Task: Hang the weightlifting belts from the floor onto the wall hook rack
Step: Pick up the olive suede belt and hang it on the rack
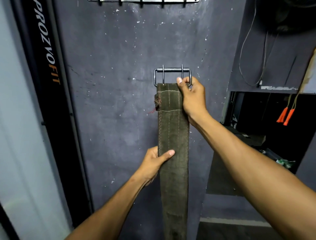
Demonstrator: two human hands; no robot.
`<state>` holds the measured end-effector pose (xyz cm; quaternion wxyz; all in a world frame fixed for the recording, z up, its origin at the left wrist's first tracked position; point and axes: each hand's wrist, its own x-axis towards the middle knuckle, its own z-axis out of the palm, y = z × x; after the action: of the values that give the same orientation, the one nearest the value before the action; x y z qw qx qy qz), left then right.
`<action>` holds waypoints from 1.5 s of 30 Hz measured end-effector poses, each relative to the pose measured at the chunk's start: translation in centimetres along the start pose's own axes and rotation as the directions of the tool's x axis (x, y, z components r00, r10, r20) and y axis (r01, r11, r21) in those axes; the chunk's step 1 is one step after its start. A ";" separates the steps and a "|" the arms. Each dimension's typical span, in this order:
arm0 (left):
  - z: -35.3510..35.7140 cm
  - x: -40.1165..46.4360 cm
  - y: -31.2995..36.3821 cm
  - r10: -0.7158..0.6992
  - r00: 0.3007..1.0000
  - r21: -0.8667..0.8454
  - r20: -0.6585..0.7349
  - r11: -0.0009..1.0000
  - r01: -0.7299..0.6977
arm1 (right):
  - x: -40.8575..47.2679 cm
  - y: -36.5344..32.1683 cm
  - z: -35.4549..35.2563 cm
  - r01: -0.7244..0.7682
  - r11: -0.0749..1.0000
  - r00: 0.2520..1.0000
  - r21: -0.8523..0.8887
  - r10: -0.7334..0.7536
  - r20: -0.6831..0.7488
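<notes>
Right hand (192,96) clamped on belt (173,154) beside its buckle (171,74), left hand (153,162) gripping belt's edge lower down

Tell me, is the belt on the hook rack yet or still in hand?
In hand. The right hand grips the belt by its buckle, well below the hook rack.

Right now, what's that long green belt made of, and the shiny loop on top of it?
The belt looks like thick suede leather or heavy canvas: dull olive, fuzzy, with pale stitched rows and a frayed edge. I can't tell which. The buckle looks like bare steel: grey, smooth, slightly shiny, with two thin prongs.
</notes>
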<state>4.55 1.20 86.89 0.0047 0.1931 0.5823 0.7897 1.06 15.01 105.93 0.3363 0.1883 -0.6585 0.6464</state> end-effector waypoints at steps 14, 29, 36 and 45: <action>-4.2 -6.1 -12.7 -0.381 0.924 0.246 -0.005 0.896 0.371 | 1.5 -0.1 -0.7 -0.019 1.000 0.999 0.025 0.020 -0.041; 2.0 6.5 10.9 0.148 0.983 -0.068 -0.111 0.985 -0.156 | -1.5 4.6 0.4 -0.080 0.994 0.996 -0.076 0.083 0.031; 2.8 8.3 12.6 0.232 0.934 0.081 -0.273 0.973 -0.218 | -2.8 5.8 -0.2 -0.185 0.982 0.977 0.028 0.181 0.112; 3.2 9.3 12.2 0.248 0.953 0.022 -0.174 0.969 -0.248 | -8.1 10.0 -1.9 -0.233 0.951 0.963 0.201 0.197 0.182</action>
<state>-0.44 2.40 101.74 -0.1457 0.1942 0.5518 0.7979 0.34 16.28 93.02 0.1867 0.2026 -0.6242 0.7311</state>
